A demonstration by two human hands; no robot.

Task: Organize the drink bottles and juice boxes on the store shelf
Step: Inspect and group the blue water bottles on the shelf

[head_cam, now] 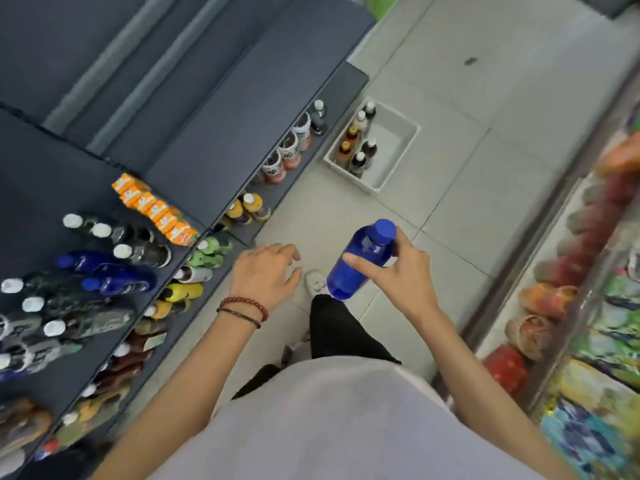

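Note:
My right hand [398, 275] grips a blue bottle [360, 259] with a blue cap, held upright over the aisle floor. My left hand [266, 271] hovers open beside it, near the shelf edge, holding nothing. On the dark shelf [104, 188] at left stand two more blue bottles [114, 275], several dark bottles with white caps [100, 232] and a row of orange juice boxes [156, 209]. Lower shelves hold green, yellow and brown bottles [194, 271].
A grey bin [401, 147] with several bottles sits on the tiled floor ahead by the shelf end. A snack rack [588, 306] lines the right side of the aisle. My leg and shoe [317, 280] are below the bottle.

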